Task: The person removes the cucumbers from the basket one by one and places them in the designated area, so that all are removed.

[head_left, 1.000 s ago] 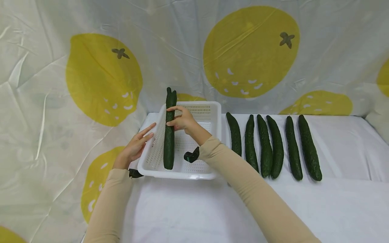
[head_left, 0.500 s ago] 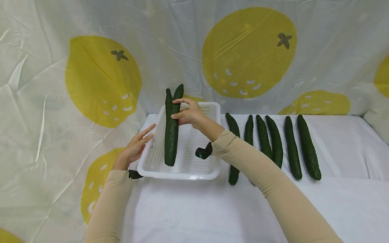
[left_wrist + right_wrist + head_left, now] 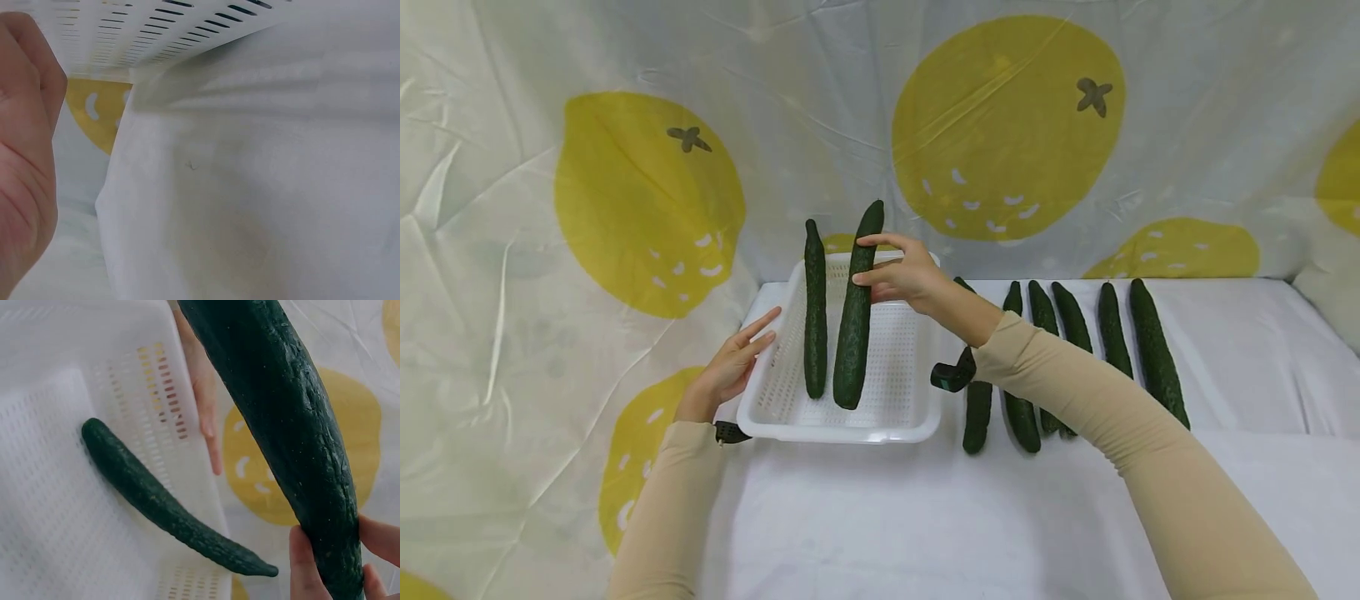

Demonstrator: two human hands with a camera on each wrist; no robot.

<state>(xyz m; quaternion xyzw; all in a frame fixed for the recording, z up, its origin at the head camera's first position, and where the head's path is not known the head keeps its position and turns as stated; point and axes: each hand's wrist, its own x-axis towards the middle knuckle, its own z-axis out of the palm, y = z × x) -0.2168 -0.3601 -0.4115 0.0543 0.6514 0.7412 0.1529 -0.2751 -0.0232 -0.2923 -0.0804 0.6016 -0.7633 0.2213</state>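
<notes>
My right hand [image 3: 906,271] pinches a thick dark green cucumber [image 3: 853,333] between thumb and fingers, holding it above the white perforated basket [image 3: 838,434]. In the right wrist view that cucumber [image 3: 281,419] looms large, its lower end between the fingertips. A second, thinner cucumber [image 3: 816,317] lies inside the basket along its left side, its narrow end leaning over the far rim. My left hand [image 3: 730,367] rests against the outside of the basket's left wall with index finger and thumb straight; its other fingers are mostly hidden. In the left wrist view this hand [image 3: 25,137] shows beside the basket's slotted wall [image 3: 169,31].
Several more cucumbers [image 3: 1157,350] lie roughly side by side on the white cloth-covered table [image 3: 880,517], right of the basket; my right sleeve [image 3: 1097,408] covers parts of them. A lemon-printed curtain [image 3: 820,125] hangs close behind and at the left.
My right hand has moved right and slightly up with the thick cucumber, away from the one in the basket. A gap now shows between the two. My left hand stays put.
</notes>
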